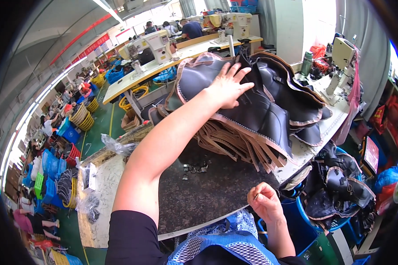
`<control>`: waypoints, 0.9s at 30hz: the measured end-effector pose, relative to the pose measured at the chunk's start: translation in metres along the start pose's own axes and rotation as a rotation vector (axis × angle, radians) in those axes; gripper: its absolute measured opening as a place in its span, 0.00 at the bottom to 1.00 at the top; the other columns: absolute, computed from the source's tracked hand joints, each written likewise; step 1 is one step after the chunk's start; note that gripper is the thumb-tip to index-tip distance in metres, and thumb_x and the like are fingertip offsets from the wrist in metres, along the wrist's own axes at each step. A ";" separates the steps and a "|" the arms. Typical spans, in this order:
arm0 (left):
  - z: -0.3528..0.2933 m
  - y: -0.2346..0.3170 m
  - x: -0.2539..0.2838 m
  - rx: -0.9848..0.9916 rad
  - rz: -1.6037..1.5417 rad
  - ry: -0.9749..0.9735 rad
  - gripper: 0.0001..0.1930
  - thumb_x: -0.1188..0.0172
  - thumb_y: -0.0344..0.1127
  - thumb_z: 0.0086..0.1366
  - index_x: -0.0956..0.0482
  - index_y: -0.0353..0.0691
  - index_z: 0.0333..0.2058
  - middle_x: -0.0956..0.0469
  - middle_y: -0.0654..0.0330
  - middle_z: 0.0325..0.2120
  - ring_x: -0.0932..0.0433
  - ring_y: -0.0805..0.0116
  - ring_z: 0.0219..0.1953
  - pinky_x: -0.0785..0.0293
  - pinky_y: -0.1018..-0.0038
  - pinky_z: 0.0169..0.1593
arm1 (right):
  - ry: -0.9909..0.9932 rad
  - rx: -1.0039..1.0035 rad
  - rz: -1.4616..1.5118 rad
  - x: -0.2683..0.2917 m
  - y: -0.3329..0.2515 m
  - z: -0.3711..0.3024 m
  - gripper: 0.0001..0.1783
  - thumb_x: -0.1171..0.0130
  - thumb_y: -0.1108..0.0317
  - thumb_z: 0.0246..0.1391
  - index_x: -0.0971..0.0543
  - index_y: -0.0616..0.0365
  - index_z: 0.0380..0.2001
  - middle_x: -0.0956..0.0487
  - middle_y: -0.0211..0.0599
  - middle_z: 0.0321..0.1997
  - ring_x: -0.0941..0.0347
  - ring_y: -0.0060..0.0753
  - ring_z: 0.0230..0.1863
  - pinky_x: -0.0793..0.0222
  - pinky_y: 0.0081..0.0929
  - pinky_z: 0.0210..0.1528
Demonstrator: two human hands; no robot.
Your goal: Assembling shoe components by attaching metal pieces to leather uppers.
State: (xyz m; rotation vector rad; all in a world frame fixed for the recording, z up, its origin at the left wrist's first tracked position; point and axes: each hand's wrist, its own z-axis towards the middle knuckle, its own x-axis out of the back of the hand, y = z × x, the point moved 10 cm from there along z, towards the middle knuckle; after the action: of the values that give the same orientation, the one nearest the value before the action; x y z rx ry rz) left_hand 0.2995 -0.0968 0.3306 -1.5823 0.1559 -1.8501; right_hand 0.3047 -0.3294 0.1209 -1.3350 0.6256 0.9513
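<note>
A thick pile of black leather shoe uppers [268,115] with brown stitched edges lies on the work table. Fingers spread, my left hand [227,88] rests open on top of this pile. Closer to me, my right hand [268,204] is closed in a pinch around a small metal piece [256,196], too small to name for sure. That hand hovers by the front right of a dark mottled mat [208,198]. Several small shiny metal pieces [194,169] lie loose on the mat, below the pile's front edge.
Clear plastic bags [116,143] lie on the table's left side. At right stands a blue tub [301,210] heaped with black leather pieces [347,187]. A sewing machine [342,64] is behind at right. More machines and a long bench [119,88] stand ahead, with people beyond.
</note>
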 end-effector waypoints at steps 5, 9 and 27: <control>-0.004 0.023 0.016 -0.157 0.188 0.217 0.33 0.24 0.48 0.44 0.25 0.43 0.48 0.31 0.57 0.55 0.38 0.59 0.65 0.51 0.53 0.73 | 0.103 0.052 -0.038 0.021 -0.010 -0.029 0.08 0.33 0.73 0.55 0.22 0.59 0.37 0.22 0.38 0.34 0.29 0.24 0.32 0.31 0.20 0.37; -0.039 0.013 0.025 -0.297 0.066 0.296 0.16 0.31 0.37 0.51 0.29 0.42 0.34 0.24 0.60 0.27 0.18 0.59 0.37 0.22 0.66 0.49 | 0.025 0.005 -0.137 0.006 -0.005 -0.026 0.09 0.34 0.74 0.55 0.22 0.62 0.38 0.20 0.40 0.37 0.26 0.25 0.35 0.29 0.21 0.39; -0.348 0.079 0.038 1.093 -1.466 -0.093 0.24 0.27 0.42 0.55 0.24 0.26 0.39 0.19 0.46 0.34 0.21 0.64 0.38 0.26 0.65 0.45 | -0.447 -0.027 -0.627 -0.105 0.041 0.072 0.07 0.35 0.82 0.53 0.21 0.64 0.35 0.20 0.39 0.36 0.24 0.31 0.37 0.29 0.24 0.43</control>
State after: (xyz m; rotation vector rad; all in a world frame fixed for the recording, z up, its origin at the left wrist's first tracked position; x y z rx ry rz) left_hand 0.0158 -0.2937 0.2346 -0.8389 -2.1377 -2.0005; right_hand 0.2074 -0.2827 0.1993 -1.1782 -0.1513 0.6986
